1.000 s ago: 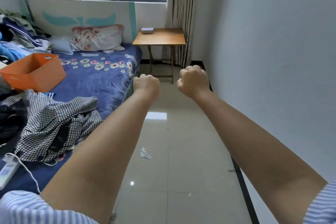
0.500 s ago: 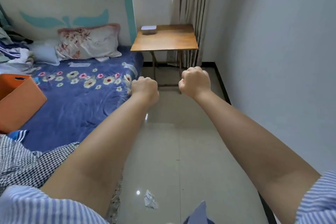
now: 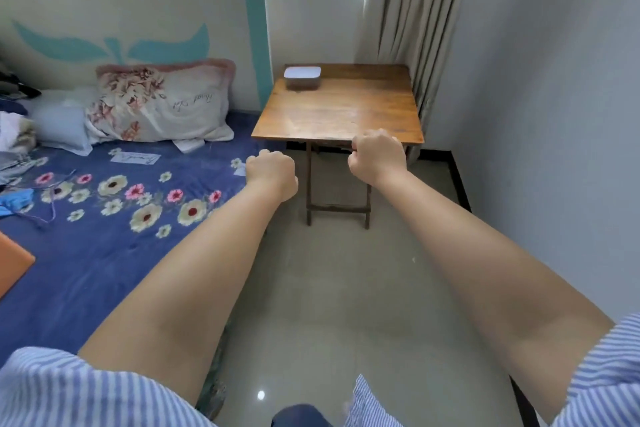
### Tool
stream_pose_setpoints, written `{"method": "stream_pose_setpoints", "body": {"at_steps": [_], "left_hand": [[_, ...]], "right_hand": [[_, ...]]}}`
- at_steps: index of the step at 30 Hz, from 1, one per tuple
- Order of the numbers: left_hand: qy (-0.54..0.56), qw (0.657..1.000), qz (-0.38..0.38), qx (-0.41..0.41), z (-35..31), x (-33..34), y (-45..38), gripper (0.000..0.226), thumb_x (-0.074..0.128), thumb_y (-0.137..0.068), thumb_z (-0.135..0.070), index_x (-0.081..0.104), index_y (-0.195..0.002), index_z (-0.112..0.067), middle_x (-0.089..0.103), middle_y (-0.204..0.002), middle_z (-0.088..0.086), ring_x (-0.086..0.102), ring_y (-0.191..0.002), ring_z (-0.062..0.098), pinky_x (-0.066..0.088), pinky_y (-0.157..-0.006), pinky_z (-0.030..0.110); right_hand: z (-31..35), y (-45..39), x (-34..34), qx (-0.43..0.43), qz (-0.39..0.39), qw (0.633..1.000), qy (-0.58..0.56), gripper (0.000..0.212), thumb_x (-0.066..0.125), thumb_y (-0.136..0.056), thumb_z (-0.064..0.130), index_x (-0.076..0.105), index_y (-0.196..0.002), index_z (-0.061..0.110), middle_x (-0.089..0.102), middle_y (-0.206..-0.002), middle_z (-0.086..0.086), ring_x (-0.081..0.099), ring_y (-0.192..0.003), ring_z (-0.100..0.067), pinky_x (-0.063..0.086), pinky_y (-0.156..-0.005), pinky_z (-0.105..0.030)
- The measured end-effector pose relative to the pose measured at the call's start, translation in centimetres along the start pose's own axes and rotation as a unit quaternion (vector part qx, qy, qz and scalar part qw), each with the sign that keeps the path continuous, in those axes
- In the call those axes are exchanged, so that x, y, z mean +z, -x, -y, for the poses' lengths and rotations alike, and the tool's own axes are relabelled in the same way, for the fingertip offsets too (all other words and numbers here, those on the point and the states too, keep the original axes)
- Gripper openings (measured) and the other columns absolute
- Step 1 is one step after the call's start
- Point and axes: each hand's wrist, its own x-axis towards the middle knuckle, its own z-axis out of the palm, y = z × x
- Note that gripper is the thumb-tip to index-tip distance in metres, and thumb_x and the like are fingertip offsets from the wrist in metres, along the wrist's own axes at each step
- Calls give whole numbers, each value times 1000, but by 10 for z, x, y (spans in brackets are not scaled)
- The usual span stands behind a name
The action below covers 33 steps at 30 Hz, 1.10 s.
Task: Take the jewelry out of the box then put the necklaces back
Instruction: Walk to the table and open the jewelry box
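A small closed box (image 3: 302, 78) with a pale lid and dark sides sits at the far left corner of a wooden folding table (image 3: 346, 111). No jewelry shows; the lid hides the inside. Both my arms stretch forward. My left hand (image 3: 272, 172) is a closed fist in front of the table's near left corner, holding nothing. My right hand (image 3: 377, 155) is also a fist, just at the table's near edge, with nothing in it. Both hands are well short of the box.
A bed with a blue flowered sheet (image 3: 104, 218) and a floral pillow (image 3: 159, 104) lies to the left of the table. An orange bin corner (image 3: 14, 265) shows at the far left. A grey wall (image 3: 554, 114) and curtain (image 3: 398, 17) close the right side. Pale tiled floor (image 3: 346, 305) leads to the table.
The view has moved forward toward the table, which now looks larger and nearer. Both fists stay closed and now reach the table's near edge. The clothes pile has left the view.
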Motion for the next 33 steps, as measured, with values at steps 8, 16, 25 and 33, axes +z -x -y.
{"method": "stream_pose_setpoints", "body": {"at_steps": [8,16,25,33], "left_hand": [[-12,999,25,-42,55,29,-222,29,42,-89,-17,60,-109,-6,59,-118,14,49,-111,31,41,-86,36],[-4,998,52,-20,96,49,-454,27,39,-89,-14,59,-106,-7,58,-115,12,47,-108,29,34,-77,33],[28,993,111,-31,103,91,-657,25,38,-90,-16,59,-99,-6,59,-109,12,50,-100,29,35,-70,33],[165,966,161,-119,121,138,-789,26,35,-91,-10,52,-109,-1,58,-114,17,54,-101,33,43,-72,35]], "right_hand": [[-12,-229,76,-31,9,999,-34,27,44,-86,15,63,-101,3,64,-109,-17,52,-105,-34,44,-86,-37],[-41,-439,144,23,56,997,-41,28,44,-85,17,64,-98,3,65,-107,-16,53,-103,-33,46,-84,-37],[-96,-638,224,77,117,988,-68,28,43,-84,14,64,-99,3,64,-110,-17,52,-107,-35,47,-81,-37],[-111,-762,306,139,186,960,-154,26,41,-83,11,63,-93,0,67,-103,-18,56,-97,-33,39,-64,-31]]}}
